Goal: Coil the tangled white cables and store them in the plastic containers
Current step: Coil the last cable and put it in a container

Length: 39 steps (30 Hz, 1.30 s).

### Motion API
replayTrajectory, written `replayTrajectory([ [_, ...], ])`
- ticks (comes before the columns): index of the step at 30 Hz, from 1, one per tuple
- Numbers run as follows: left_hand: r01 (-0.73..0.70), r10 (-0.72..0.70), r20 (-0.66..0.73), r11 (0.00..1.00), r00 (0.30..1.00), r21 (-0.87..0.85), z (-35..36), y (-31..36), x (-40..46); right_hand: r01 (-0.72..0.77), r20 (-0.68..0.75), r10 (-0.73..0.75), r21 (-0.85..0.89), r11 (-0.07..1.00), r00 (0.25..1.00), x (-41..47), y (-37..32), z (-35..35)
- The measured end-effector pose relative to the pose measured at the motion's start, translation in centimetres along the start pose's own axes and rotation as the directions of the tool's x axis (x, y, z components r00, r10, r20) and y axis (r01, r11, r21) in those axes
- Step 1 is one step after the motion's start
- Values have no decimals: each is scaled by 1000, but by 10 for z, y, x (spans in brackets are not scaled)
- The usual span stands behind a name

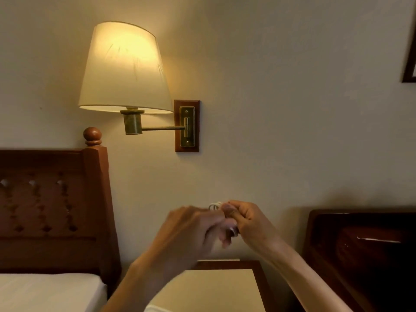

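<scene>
A small coil of white cable (215, 206) is held up in front of the wall, above the nightstand. My left hand (191, 228) is closed around its left side and is blurred. My right hand (249, 221) pinches the coil's right side between thumb and fingers. Only a few white loops show above the fingers, and another bit of white (233, 230) peeks out lower between the hands. The rest of the cable is hidden in my hands. No plastic container is in view.
A nightstand (225, 287) with a pale top stands below my hands. A bed with a dark wooden headboard (51, 210) is at the left. A lit wall lamp (123, 68) hangs above. Dark wooden furniture (364, 244) sits at the right.
</scene>
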<state>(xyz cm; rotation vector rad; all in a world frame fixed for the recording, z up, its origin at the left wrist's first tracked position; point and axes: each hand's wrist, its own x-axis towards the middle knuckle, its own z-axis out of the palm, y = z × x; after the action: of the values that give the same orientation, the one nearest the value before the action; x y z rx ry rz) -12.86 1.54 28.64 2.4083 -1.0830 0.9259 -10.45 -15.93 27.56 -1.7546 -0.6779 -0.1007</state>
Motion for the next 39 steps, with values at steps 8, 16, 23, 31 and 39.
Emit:
replayTrajectory([
  [8,99,-125,-53,930,991,-355,20,-30,-1,-85,141,85,-7,996,986,6,-13,-8],
  [16,248,-256,53,832,965,-496,36,-38,-7,-116,197,136,-107,987,971,10,-16,-11],
  [23,289,-389,-57,768,919,-572,43,-30,-6,-7,-23,2,-247,969,1000,16,-3,-2],
  [31,339,-506,-115,714,855,-613,46,-31,-15,-68,-95,34,-387,919,995,4,4,-16],
  [39,348,-488,-164,783,857,-516,61,-30,-8,-204,-290,213,63,977,933,7,-11,-3],
])
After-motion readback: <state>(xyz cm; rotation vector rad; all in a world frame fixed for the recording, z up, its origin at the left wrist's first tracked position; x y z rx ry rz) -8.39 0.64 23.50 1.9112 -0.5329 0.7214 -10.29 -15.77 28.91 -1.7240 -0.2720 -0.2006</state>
